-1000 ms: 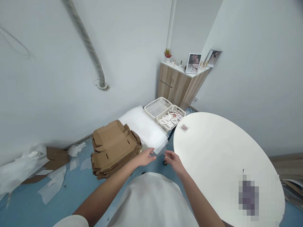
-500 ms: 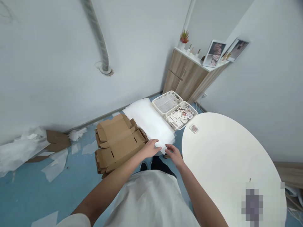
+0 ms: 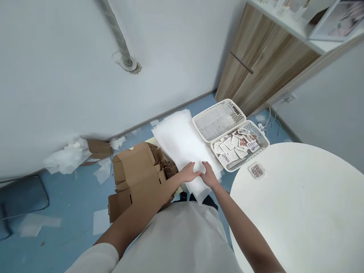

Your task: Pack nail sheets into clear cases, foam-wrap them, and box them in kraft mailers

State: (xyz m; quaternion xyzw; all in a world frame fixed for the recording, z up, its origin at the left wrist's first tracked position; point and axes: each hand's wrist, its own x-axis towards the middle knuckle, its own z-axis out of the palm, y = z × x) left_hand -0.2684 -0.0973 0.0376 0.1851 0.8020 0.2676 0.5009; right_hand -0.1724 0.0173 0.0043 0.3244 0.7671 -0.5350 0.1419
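Observation:
My left hand (image 3: 189, 173) and my right hand (image 3: 209, 175) are in front of me, thumb tips close together. Both have their fingers partly curved and apart, and I see nothing held in either. Behind them in view lies a stack of thin white sheets (image 3: 182, 136); whether the fingers touch it I cannot tell. Left of the sheets is a pile of flattened brown cardboard boxes (image 3: 139, 167), partly covered by my left forearm. To the right stand two white plastic baskets, one with clear plastic cases (image 3: 216, 121), the other full of small printed packs (image 3: 234, 146).
A round white table (image 3: 298, 204) stands at the right, with a small clear case (image 3: 257, 170) near its edge. Beyond is a wood-grain cabinet (image 3: 264, 49). Cables (image 3: 271, 123) lie by the wall. Scraps of white wrapping (image 3: 68, 157) and a dark chair (image 3: 22, 197) are at the left.
My hands have come closer together, until the thumbs nearly meet. The view has tilted down and shifted, so the baskets and cabinet look larger and a chair shows at the left.

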